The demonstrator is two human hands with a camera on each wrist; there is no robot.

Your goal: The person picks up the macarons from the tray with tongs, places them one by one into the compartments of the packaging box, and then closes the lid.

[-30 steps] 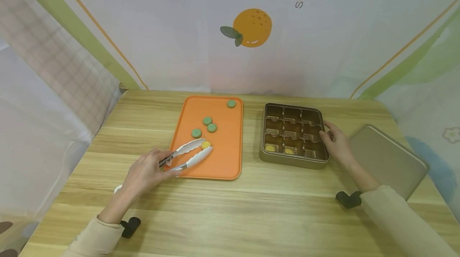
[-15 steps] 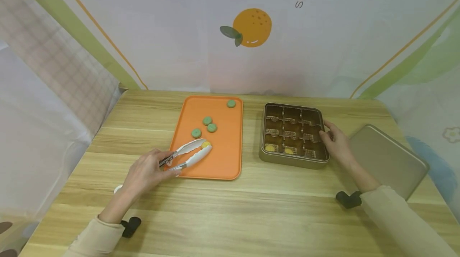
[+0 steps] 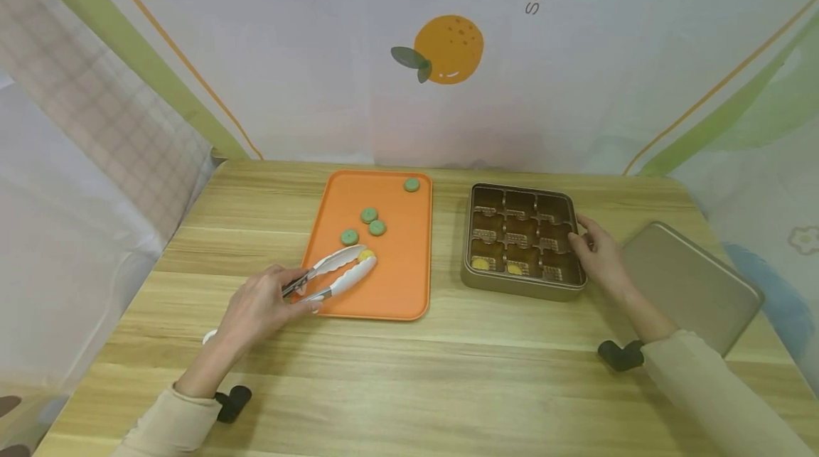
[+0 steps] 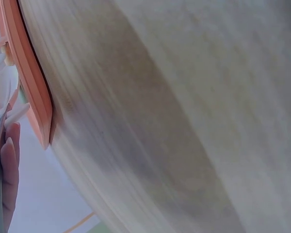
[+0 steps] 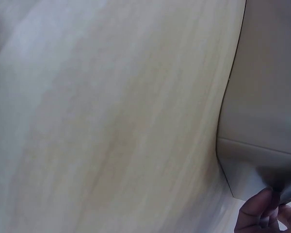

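Observation:
My left hand (image 3: 259, 304) grips white-tipped tongs (image 3: 333, 273), whose tips close around a yellow cookie (image 3: 366, 256) on the orange tray (image 3: 397, 286). Green cookies (image 3: 370, 215) lie farther back on the tray, one (image 3: 411, 185) at its far right corner. My right hand (image 3: 598, 251) holds the right edge of a gold tin box (image 3: 525, 288) with compartments; two yellow cookies (image 3: 480, 264) sit in its front row. In the left wrist view a finger (image 4: 8, 165) and the tongs (image 4: 2, 90) show beside the tray edge (image 4: 31, 77). The right wrist view shows fingertips (image 5: 257, 211) on the tin (image 5: 262, 97).
The tin's lid (image 3: 687, 283) lies on the wooden table (image 3: 409, 372) to the right of the box. A printed curtain (image 3: 448, 52) hangs behind the table. Dark wrist-strap pieces (image 3: 617, 354) rest near both forearms.
The tongs' tips have closed a little more on the yellow cookie. The right hand and the tin have not moved.

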